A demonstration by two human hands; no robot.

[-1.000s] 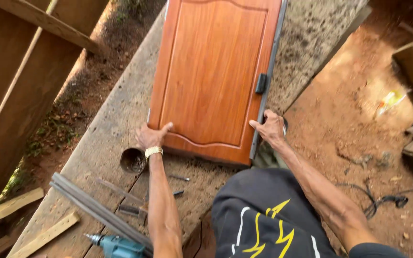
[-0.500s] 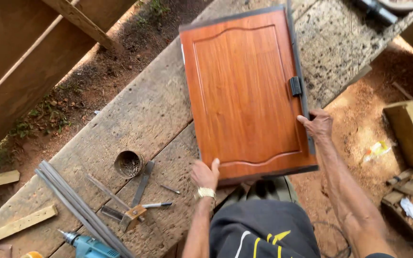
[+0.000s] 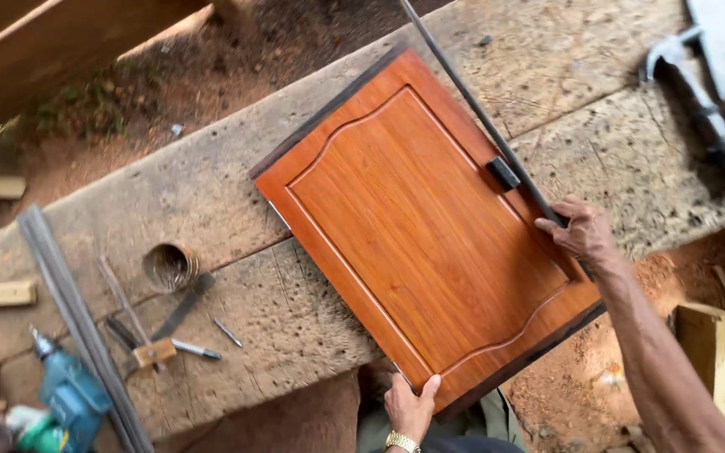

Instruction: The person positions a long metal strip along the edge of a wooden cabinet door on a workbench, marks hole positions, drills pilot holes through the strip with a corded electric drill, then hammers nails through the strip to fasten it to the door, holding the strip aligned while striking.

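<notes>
Single head-worn camera looking steeply down from above, facing a rough workbench (image 3: 237, 201) at close range, framing an orange cabinet door (image 3: 430, 226) centrally, both hands entering from the bottom edge

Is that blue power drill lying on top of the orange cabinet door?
No, the drill lies at the bench's lower left end, well apart from the orange door, which only the left hand and right hand touch.

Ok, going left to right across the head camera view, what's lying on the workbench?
Teal power drill → long grey metal strip → small round can → orange wooden cabinet door held by left hand and right hand → grey metal tool at far right.
</notes>
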